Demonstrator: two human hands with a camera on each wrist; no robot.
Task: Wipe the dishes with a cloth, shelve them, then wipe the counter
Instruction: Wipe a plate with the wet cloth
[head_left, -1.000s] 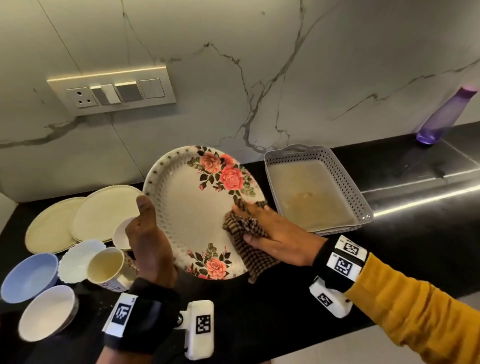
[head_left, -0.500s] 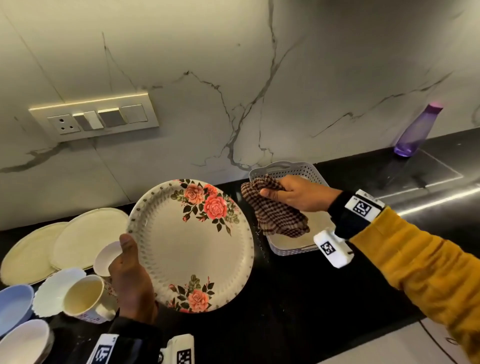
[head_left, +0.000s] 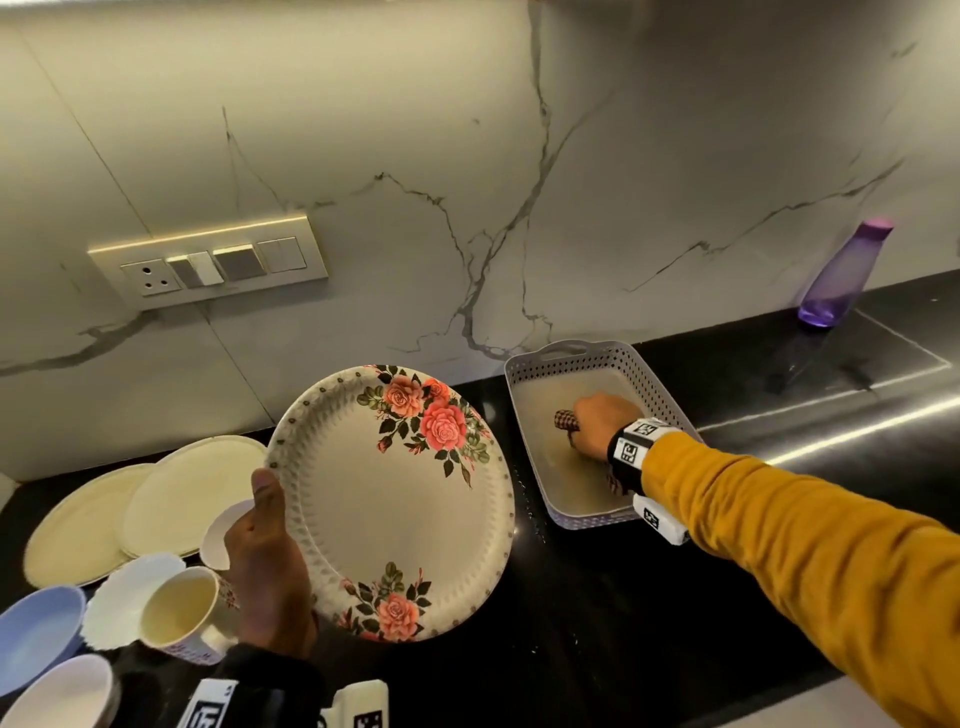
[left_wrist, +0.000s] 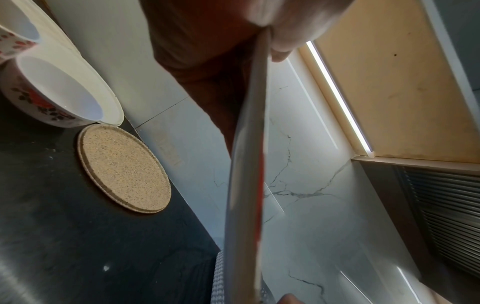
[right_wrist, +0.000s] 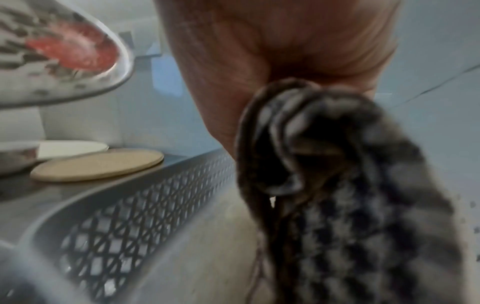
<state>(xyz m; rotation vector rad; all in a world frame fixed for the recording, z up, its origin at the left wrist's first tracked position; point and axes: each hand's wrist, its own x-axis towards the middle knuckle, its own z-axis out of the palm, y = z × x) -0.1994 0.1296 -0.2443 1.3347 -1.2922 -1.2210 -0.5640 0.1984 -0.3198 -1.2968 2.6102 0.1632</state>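
Plate: the flowered plate (head_left: 389, 504) is held tilted above the counter (head_left: 597, 623), clear of it.
Left hand: the left hand (head_left: 265, 566) is clamped on the plate's rim, thumb on the face.
Right hand: the right hand (head_left: 602, 426) is closed round the checked cloth (right_wrist: 350, 205) inside the basket (head_left: 524, 374).
Handling: the plate is judged stiff, light, possibly slick and breakable; a rim grip suits it. The cloth is soft and is best bunched.
Remaining: the other plates (head_left: 145, 509), a cup (head_left: 182, 613) and bowls (head_left: 36, 634) wait at the left.
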